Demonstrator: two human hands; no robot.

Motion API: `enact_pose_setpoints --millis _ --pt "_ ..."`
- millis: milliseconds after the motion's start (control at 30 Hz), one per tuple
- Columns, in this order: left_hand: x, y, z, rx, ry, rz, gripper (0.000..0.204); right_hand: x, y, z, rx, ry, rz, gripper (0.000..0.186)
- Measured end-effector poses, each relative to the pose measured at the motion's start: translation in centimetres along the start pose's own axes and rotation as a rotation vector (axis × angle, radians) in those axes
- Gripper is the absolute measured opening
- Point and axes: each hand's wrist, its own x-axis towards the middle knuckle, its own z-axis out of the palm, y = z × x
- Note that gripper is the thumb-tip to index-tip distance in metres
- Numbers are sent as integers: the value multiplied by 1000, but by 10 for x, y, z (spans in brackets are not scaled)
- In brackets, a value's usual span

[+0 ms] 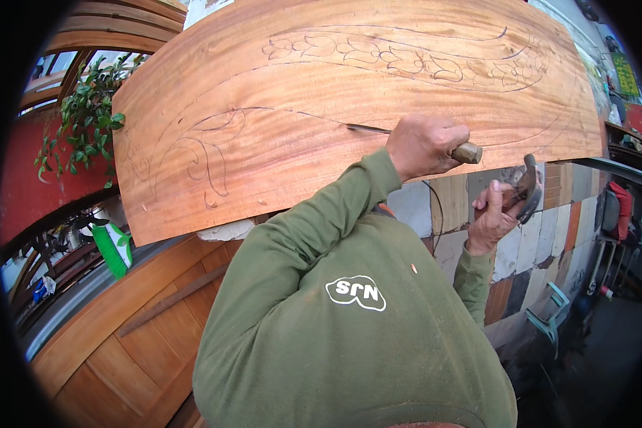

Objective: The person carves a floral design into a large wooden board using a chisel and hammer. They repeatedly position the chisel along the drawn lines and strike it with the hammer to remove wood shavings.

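Note:
A wide wooden board lies in front of me, with leaf and scroll outlines drawn on its face. My left hand is closed round a carving chisel; its thin dark blade points left and its tip meets a drawn curve on the board. The wooden handle end sticks out on the right side of the fist. Off the board's near right edge, my right hand is closed on a hammer with a dark, curved head. The hammer is apart from the chisel, and its handle is mostly hidden.
Leafy plants hang by the board's left end above a red surface. A green brush and a panelled wooden door are at the lower left. Right of me are floor tiles and a pale blue-green plastic chair.

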Motion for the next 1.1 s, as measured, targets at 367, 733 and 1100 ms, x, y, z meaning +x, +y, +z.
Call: enact_pose_setpoints --millis 367,733,1100 --pt "-12 -2 -1 15 -51 8 32 8 -3 11 36 -1 13 63" --pt "-11 -7 -4 21 3 -12 30 35 -27 -12 21 13 -98 52" --pt "-15 -10 -4 63 -69 -21 30 9 13 -2 -418 -55 -178 55"
